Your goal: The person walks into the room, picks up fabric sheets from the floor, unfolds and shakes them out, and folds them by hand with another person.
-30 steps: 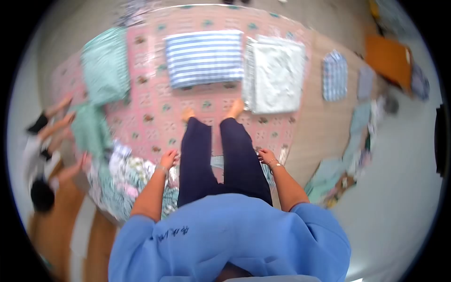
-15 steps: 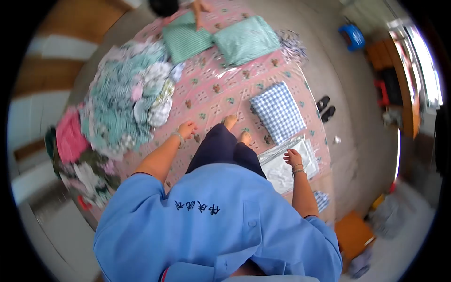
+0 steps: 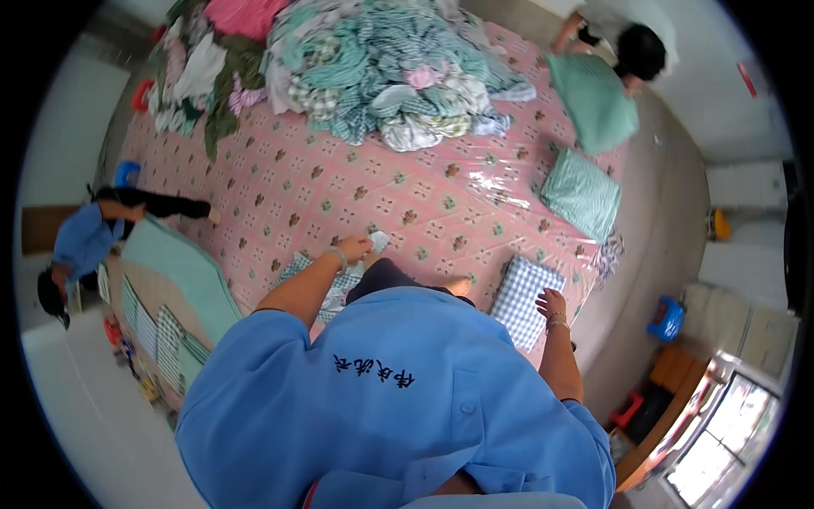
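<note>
Nothing is in my left hand (image 3: 356, 248), whose fingers are loosely spread above the pink patterned sheet (image 3: 365, 191), near a small pale cloth (image 3: 378, 242). My right hand (image 3: 551, 304) hangs with its fingers apart and empty, beside the folded blue-and-white checked cloth (image 3: 519, 297). Below my left arm lies a checked green cloth (image 3: 297, 268), partly covered by the arm. A folded green cloth (image 3: 582, 195) rests on the sheet farther up on the right.
A large heap of laundry (image 3: 373, 64) fills the top, with a pink cloth (image 3: 246, 15) behind. At the upper right a person (image 3: 638, 51) handles green cloth. Another person (image 3: 89, 229) is on the left near flat green cloth (image 3: 182, 259). A blue stool (image 3: 666, 318) stands right.
The view has turned left, so the laundry heap is now ahead and the checked cloth sits by my right hand. A second person in blue has come into view. Both hands remain empty.
</note>
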Action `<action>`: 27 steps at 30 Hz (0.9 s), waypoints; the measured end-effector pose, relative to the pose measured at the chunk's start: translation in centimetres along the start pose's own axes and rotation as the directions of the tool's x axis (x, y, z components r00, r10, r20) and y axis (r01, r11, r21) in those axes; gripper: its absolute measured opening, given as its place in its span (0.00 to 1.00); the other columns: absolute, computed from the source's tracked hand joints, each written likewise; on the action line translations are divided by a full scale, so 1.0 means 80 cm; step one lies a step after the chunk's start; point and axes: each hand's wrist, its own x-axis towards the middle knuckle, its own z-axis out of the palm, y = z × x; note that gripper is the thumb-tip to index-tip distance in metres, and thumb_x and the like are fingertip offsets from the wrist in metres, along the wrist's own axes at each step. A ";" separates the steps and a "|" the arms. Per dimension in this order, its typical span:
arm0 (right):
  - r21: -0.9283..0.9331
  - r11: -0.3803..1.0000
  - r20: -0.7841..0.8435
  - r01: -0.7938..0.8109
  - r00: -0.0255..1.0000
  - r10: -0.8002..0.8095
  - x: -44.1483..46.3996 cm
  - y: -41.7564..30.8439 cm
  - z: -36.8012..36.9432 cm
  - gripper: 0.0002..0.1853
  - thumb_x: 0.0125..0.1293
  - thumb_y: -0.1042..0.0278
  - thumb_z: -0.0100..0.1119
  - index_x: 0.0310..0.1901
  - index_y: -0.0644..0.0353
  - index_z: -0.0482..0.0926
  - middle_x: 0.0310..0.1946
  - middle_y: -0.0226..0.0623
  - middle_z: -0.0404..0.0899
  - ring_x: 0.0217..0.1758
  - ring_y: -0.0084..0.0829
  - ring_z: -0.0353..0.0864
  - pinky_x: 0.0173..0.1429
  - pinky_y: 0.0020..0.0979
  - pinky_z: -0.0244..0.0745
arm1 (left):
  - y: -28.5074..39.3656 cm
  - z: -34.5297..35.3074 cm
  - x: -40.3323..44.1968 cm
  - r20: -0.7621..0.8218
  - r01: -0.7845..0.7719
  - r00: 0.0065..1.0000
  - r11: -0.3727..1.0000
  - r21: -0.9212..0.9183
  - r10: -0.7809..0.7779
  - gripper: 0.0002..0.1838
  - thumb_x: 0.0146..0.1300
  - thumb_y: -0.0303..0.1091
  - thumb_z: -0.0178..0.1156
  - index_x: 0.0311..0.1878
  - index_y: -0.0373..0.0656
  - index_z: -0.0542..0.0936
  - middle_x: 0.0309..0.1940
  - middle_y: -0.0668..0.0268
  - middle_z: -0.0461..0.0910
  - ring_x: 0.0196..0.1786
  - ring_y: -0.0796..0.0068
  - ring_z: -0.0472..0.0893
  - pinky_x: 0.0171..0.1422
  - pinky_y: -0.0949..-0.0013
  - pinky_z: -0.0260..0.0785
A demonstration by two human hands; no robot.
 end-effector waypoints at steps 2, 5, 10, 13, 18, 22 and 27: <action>-0.068 0.995 0.066 0.070 0.996 -0.066 -0.009 -0.047 0.062 0.16 0.57 0.58 0.50 0.44 0.57 0.69 0.33 0.36 0.75 0.31 0.28 0.76 0.28 0.27 0.70 | -0.037 -0.027 -0.010 0.019 -0.095 0.995 0.995 -0.023 0.096 0.15 0.57 0.46 0.49 0.42 0.48 0.71 0.35 0.71 0.74 0.31 0.79 0.72 0.28 0.74 0.64; -0.180 0.973 0.119 0.144 0.985 -0.124 -0.025 -0.101 0.177 0.17 0.57 0.58 0.49 0.45 0.59 0.70 0.31 0.36 0.76 0.26 0.28 0.77 0.25 0.25 0.70 | -0.081 -0.093 -0.035 0.012 -0.117 0.993 0.993 -0.018 0.117 0.17 0.57 0.47 0.49 0.45 0.47 0.70 0.37 0.70 0.74 0.32 0.78 0.72 0.30 0.73 0.64; -0.505 0.812 0.381 0.292 0.920 -0.093 -0.059 -0.168 0.351 0.17 0.57 0.56 0.49 0.44 0.57 0.71 0.32 0.34 0.77 0.27 0.25 0.77 0.26 0.24 0.69 | -0.204 -0.218 -0.076 -0.247 -0.032 0.967 0.937 -0.348 -0.059 0.20 0.55 0.47 0.51 0.48 0.46 0.70 0.39 0.70 0.74 0.37 0.76 0.72 0.38 0.69 0.64; -0.586 0.673 0.518 0.452 0.847 -0.117 -0.071 -0.206 0.420 0.18 0.55 0.55 0.51 0.43 0.58 0.72 0.32 0.34 0.77 0.27 0.25 0.77 0.27 0.25 0.69 | -0.275 -0.266 -0.109 -0.364 0.041 0.861 0.762 -0.646 -0.356 0.20 0.55 0.46 0.50 0.49 0.48 0.69 0.42 0.69 0.72 0.39 0.74 0.71 0.41 0.67 0.63; -0.600 0.642 0.554 0.478 0.827 -0.099 -0.051 -0.269 0.488 0.19 0.55 0.55 0.50 0.42 0.60 0.72 0.32 0.35 0.77 0.28 0.26 0.77 0.26 0.25 0.69 | -0.338 -0.281 -0.114 -0.360 0.091 0.793 0.679 -0.728 -0.492 0.16 0.56 0.44 0.48 0.45 0.48 0.69 0.38 0.68 0.72 0.36 0.72 0.72 0.39 0.64 0.62; -0.677 0.628 0.501 0.385 0.865 0.010 0.010 -0.306 0.528 0.19 0.55 0.56 0.48 0.44 0.58 0.71 0.32 0.35 0.77 0.27 0.27 0.78 0.26 0.26 0.70 | -0.317 -0.268 -0.079 -0.193 0.187 0.862 0.647 -0.739 -0.469 0.14 0.56 0.44 0.47 0.42 0.48 0.69 0.36 0.68 0.73 0.35 0.72 0.73 0.36 0.62 0.63; -0.736 0.566 0.507 0.372 0.857 0.096 0.079 -0.397 0.592 0.18 0.55 0.54 0.48 0.42 0.57 0.71 0.32 0.33 0.77 0.27 0.27 0.78 0.26 0.28 0.71 | -0.222 -0.305 0.011 -0.136 0.163 0.946 0.792 -0.588 -0.295 0.16 0.56 0.44 0.48 0.44 0.47 0.70 0.35 0.69 0.74 0.34 0.72 0.74 0.35 0.63 0.65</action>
